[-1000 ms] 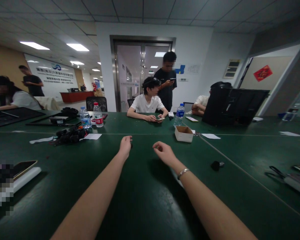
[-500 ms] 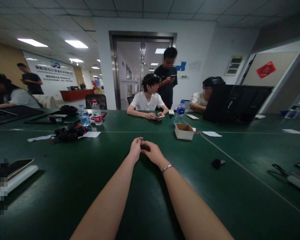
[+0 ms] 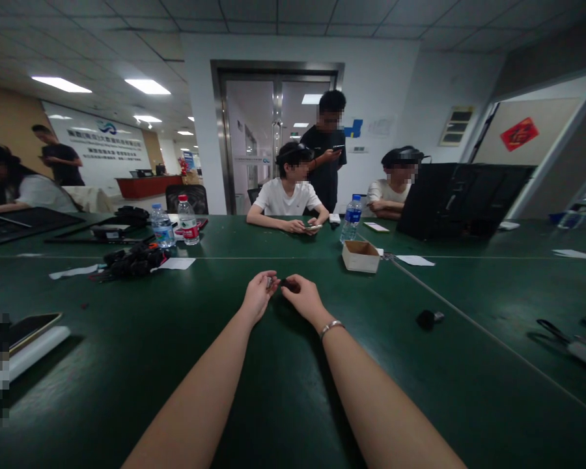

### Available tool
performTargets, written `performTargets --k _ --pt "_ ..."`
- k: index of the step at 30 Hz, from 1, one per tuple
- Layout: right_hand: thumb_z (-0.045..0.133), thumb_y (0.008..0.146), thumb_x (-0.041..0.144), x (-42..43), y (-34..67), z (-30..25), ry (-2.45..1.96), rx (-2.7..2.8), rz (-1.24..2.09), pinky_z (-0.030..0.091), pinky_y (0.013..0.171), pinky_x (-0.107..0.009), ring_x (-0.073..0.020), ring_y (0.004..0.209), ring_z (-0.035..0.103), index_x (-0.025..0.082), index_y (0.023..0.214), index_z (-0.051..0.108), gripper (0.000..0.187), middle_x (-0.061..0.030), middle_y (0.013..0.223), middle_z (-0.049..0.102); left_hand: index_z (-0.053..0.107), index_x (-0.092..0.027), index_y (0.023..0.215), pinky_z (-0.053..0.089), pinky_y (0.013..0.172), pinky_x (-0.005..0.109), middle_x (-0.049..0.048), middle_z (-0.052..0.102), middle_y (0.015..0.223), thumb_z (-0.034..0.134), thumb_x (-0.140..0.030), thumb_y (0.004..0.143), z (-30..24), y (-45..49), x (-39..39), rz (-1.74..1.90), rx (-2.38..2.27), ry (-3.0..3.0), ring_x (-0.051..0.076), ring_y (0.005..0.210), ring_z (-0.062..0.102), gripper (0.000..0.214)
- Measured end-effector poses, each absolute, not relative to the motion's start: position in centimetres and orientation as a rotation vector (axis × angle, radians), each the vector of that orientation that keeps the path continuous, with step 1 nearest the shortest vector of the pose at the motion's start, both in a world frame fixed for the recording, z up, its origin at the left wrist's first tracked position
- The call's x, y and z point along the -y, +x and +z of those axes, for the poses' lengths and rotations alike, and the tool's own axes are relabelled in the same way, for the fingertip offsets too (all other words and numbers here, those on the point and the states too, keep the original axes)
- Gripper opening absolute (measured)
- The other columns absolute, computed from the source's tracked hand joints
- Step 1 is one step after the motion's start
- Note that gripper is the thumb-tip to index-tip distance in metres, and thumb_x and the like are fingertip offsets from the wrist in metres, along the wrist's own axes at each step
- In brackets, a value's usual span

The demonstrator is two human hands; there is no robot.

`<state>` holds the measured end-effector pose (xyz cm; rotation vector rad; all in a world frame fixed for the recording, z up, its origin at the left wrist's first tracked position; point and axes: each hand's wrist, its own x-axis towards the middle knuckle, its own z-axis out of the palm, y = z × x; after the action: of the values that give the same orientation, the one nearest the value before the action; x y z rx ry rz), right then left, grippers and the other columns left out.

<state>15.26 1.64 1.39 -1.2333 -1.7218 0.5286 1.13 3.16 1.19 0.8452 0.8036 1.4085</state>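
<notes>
My left hand (image 3: 260,296) is closed around a small silvery-grey piece (image 3: 269,282), partly hidden by the fingers. Beside it, my right hand (image 3: 305,296) pinches a small black piece (image 3: 288,284) between thumb and fingers; its kind is too small to make out. A narrow gap separates the two hands, just above the green table (image 3: 283,378). To the right lies a small black object with a silvery end (image 3: 428,318). A shallow cardboard box (image 3: 361,260) stands beyond my right hand.
Two bottles (image 3: 188,225) and a heap of black gear (image 3: 134,260) lie at the left. A third bottle (image 3: 352,218) stands behind the box. A phone on a white block (image 3: 39,345) is at the near left. Several people are around the table; a black case (image 3: 459,202) stands right.
My hands have moved apart, the left one shifting left with the silvery piece now showing, the right one slightly right with the black piece. The person at the back right has raised their head.
</notes>
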Motion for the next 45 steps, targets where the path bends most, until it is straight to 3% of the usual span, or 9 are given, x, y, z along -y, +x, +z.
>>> performTargets --k 5,10,25,34,40,45 --pt "0.057 0.073 0.028 -2.0 15.0 0.9 -1.210 1.753 0.504 0.045 0.066 -0.026 -0.0135 0.070 0.058 0.018 0.086 0.063 0.018 -0.0013 0.078 0.065 0.061 -0.014 0.082 0.047 0.086 0.030 0.0060 0.060 0.088 0.059 -0.015 0.079 1.1 1.0 -3.5 1.415 -0.771 0.856 0.013 0.085 0.063 0.003" --pt "0.059 0.069 0.020 -2.1 15.0 1.0 -1.199 1.835 0.351 0.044 0.071 -0.028 -0.0148 0.077 0.057 0.018 0.086 0.064 0.018 -0.0034 0.084 0.064 0.067 -0.015 0.085 0.045 0.076 0.026 0.0035 0.062 0.087 0.074 -0.028 0.064 0.6 1.0 -3.8 1.443 -0.829 1.048 0.011 0.076 0.057 0.026" --pt "0.060 0.073 0.021 -2.8 15.1 0.9 -1.211 1.833 0.291 0.044 0.070 -0.029 -0.0146 0.075 0.053 0.019 0.090 0.064 0.017 -0.0031 0.085 0.057 0.061 -0.015 0.079 0.052 0.081 0.036 0.0038 0.060 0.086 0.071 -0.026 0.065 0.7 1.1 -3.9 1.500 -0.951 1.172 0.016 0.085 0.059 0.020" --pt "0.059 0.073 0.017 -2.8 14.9 1.1 -1.164 1.799 0.318 0.046 0.071 -0.030 -0.0141 0.076 0.052 0.019 0.091 0.063 0.019 -0.0025 0.088 0.056 0.061 -0.015 0.075 0.053 0.073 0.031 0.0038 0.060 0.080 0.073 -0.033 0.064 0.4 1.2 -4.4 1.501 -1.032 1.190 0.015 0.079 0.060 0.025" --pt "0.059 0.071 0.014 -2.6 14.9 1.3 -1.135 1.800 0.327 0.046 0.071 -0.029 -0.0140 0.076 0.053 0.020 0.091 0.063 0.021 -0.0019 0.089 0.055 0.059 -0.015 0.073 0.048 0.058 0.024 0.0013 0.061 0.066 0.070 -0.044 0.066 0.2 1.2 -4.8 1.471 -1.170 1.256 0.011 0.058 0.058 0.032" --pt "0.058 0.072 0.015 -2.7 14.9 1.2 -1.134 1.805 0.340 0.045 0.066 -0.028 -0.0134 0.074 0.052 0.020 0.094 0.063 0.023 -0.0024 0.091 0.055 0.058 -0.017 0.074 0.045 0.056 0.024 0.0000 0.061 0.061 0.066 -0.050 0.067 0.3 1.0 -4.6 1.428 -1.252 1.384 0.012 0.055 0.057 0.034"
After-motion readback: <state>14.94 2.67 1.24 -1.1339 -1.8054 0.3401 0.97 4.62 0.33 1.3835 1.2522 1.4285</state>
